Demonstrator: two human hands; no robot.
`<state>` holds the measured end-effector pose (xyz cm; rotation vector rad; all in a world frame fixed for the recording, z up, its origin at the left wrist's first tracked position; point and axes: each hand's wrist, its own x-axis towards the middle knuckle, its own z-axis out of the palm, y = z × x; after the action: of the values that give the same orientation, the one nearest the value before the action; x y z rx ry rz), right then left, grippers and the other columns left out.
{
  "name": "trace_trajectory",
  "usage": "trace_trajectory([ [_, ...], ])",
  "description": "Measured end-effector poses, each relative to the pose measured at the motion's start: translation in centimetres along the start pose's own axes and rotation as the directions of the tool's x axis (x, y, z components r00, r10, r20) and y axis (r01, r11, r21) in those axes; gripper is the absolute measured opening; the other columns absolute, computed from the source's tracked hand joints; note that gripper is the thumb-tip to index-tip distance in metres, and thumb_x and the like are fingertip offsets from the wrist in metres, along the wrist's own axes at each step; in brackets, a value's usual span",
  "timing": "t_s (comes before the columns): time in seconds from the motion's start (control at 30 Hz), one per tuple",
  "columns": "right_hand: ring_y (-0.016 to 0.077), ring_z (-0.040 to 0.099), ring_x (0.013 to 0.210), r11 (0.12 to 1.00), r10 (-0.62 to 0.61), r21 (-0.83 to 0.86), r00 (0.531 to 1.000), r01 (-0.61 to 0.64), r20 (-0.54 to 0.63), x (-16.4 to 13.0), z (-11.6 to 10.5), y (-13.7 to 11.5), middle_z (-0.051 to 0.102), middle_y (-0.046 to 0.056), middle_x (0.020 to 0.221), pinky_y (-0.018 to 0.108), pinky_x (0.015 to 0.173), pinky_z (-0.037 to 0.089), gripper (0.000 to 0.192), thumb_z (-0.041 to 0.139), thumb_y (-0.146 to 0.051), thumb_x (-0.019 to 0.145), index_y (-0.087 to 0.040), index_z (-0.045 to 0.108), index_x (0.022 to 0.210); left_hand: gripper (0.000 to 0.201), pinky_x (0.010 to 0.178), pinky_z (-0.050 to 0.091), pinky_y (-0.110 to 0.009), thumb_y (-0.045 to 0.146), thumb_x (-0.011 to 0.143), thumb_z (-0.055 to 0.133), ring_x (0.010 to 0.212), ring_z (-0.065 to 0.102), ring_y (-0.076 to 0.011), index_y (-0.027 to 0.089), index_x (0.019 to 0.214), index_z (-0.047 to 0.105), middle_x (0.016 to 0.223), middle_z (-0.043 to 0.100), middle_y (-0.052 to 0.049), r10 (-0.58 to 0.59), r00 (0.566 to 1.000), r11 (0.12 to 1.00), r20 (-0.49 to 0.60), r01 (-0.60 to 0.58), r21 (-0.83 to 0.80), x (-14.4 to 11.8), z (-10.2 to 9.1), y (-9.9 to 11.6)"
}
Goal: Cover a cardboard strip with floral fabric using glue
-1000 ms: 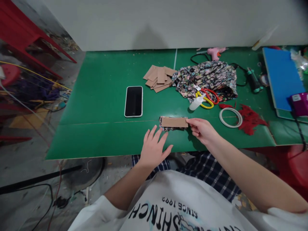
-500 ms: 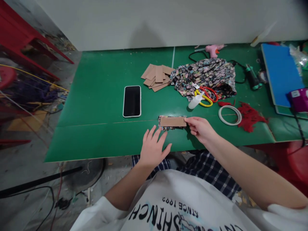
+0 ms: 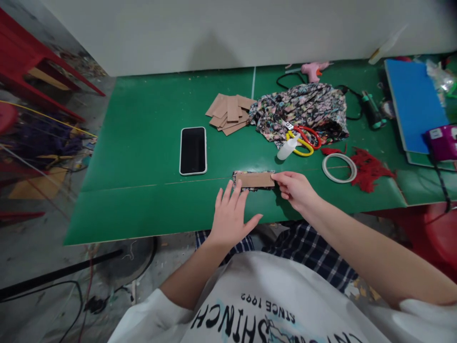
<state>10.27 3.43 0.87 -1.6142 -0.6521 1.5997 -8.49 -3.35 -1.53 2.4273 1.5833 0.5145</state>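
Note:
A brown cardboard strip (image 3: 255, 180) lies on a slightly larger piece of floral fabric (image 3: 254, 172), whose dark patterned edges show around it. My right hand (image 3: 294, 189) pinches the right end of the cardboard strip between thumb and finger. At the lower left corner of the strip, my left hand (image 3: 230, 214) is open, palm down, fingers stretched out. Its fingertips reach the edge of the fabric and cardboard. A small white squeeze bottle (image 3: 286, 149) and scissors (image 3: 303, 138) with red and yellow handles lie beyond my right hand.
A phone (image 3: 193, 150) lies left of a pile of cardboard strips (image 3: 231, 112). Crumpled floral cloth (image 3: 303, 107) spreads beside the pile. Rightward are a tape roll (image 3: 339, 181), red scraps (image 3: 370, 169), a pink glue gun (image 3: 314, 70) and a blue board (image 3: 410, 105).
My left hand has moved forward and right, bringing its fingertips to the cardboard strip's left end. My right hand keeps its pinch. The view has shifted slightly.

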Motion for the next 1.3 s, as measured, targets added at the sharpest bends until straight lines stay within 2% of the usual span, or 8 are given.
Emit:
trace_trajectory([
  [0.13,0.0009,0.026,0.035,0.999,-0.016,-0.036,1.000,0.016,-0.010,0.1,0.1,0.2,0.033,-0.010,0.044,0.014,0.028,0.021,0.020,0.069,-0.027,0.064,-0.015,0.053,0.061,0.071,0.107,0.017,-0.055,0.060,0.082,0.042,0.135,0.018,-0.0328,0.009,0.130,0.037,0.143,0.030,-0.018,0.005,0.998,1.000,0.068,-0.006,0.011,0.3,0.3,0.0],
  [0.23,0.0012,0.025,0.034,0.997,-0.039,-0.064,0.999,0.037,-0.022,0.1,0.1,0.3,0.033,-0.010,0.043,0.015,0.028,0.022,0.021,0.069,-0.029,0.065,-0.015,0.054,0.062,0.072,0.109,0.018,-0.051,0.059,0.083,0.040,0.135,0.021,-0.0291,0.007,0.132,0.034,0.143,0.029,-0.019,0.012,0.997,1.000,0.079,-0.012,-0.001,0.3,0.5,-0.1],
  [0.37,0.0016,0.027,0.033,0.995,-0.061,-0.087,0.997,0.057,-0.043,0.1,0.2,0.4,0.038,-0.009,0.045,0.016,0.027,0.023,0.018,0.068,-0.028,0.066,-0.015,0.055,0.064,0.069,0.109,0.021,-0.047,0.057,0.084,0.041,0.135,0.023,-0.0263,0.006,0.130,0.035,0.143,0.030,-0.019,0.013,0.997,1.000,0.079,-0.012,-0.016,0.3,0.6,0.0],
  [0.67,0.0016,0.029,0.034,0.996,-0.068,-0.061,0.997,0.066,-0.037,-0.6,-0.2,0.6,0.044,-0.008,0.055,0.016,0.027,0.022,0.013,0.058,-0.022,0.069,-0.016,0.059,0.080,0.071,0.108,0.025,-0.046,0.057,0.083,0.043,0.134,0.025,-0.0286,0.004,0.130,0.035,0.141,0.032,-0.021,0.033,0.998,0.999,0.047,-0.032,-0.021,0.5,0.8,-0.1],
  [0.9,0.0030,0.031,0.037,0.980,-0.189,-0.057,0.980,0.192,0.053,-1.1,-0.2,0.7,0.044,-0.009,0.054,0.016,0.030,0.030,0.021,0.059,-0.027,0.067,-0.019,0.059,0.086,0.069,0.107,0.027,-0.047,0.056,0.083,0.044,0.133,0.026,-0.0292,0.006,0.129,0.036,0.140,0.032,-0.022,0.035,0.999,0.999,0.018,-0.035,-0.029,0.4,0.7,-0.1],
  [1.03,0.0021,0.036,0.037,0.956,-0.247,-0.142,0.965,0.257,0.085,-1.4,-0.1,0.7,0.058,-0.005,0.078,0.018,0.029,0.034,0.023,0.055,-0.025,0.068,-0.020,0.056,0.090,0.068,0.107,0.028,-0.047,0.054,0.082,0.046,0.133,0.028,-0.0297,0.005,0.128,0.036,0.140,0.032,-0.023,0.034,0.999,0.999,0.017,-0.034,-0.025,0.4,0.7,0.0],
  [1.13,0.0020,0.041,0.037,0.922,-0.247,-0.284,0.965,0.263,0.090,-1.6,-0.3,0.9,0.060,-0.001,0.095,0.019,0.029,0.038,0.029,0.050,-0.020,0.068,-0.021,0.054,0.097,0.067,0.107,0.027,-0.047,0.054,0.082,0.047,0.133,0.027,-0.0297,0.005,0.127,0.037,0.140,0.032,-0.023,0.038,0.999,0.999,0.022,-0.038,-0.022,0.5,0.7,0.0],
  [1.3,0.0050,0.053,0.045,0.814,-0.244,-0.515,0.963,0.266,0.113,-2.0,-0.7,1.0,0.059,0.003,0.111,0.019,0.033,0.040,0.041,0.045,-0.011,0.066,-0.023,0.051,0.105,0.067,0.107,0.027,-0.048,0.054,0.082,0.048,0.133,0.026,-0.0295,0.007,0.127,0.037,0.140,0.032,-0.023,0.034,0.999,0.999,0.026,-0.033,-0.030,0.5,0.8,0.1],
])
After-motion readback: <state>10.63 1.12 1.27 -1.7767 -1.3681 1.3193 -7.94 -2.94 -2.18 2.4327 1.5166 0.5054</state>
